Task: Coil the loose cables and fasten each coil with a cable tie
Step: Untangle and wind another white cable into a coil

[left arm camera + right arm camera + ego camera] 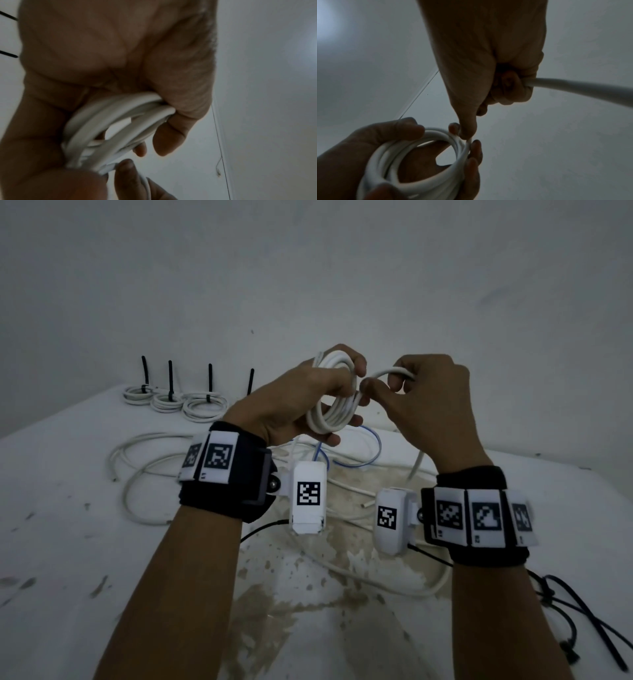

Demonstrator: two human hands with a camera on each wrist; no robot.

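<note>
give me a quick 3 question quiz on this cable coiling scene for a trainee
1. True or false: the left hand holds a white coil above the table.
2. How many finished coils with black ties lie at the table's far left? A) one B) three C) five
3. Fill in: the right hand grips the cable's loose ____.

Key
1. True; its fingers curl round the coil in the left wrist view.
2. B; a fourth black tie stands alone beside them.
3. End, the stretch that leads into the coil.
</note>
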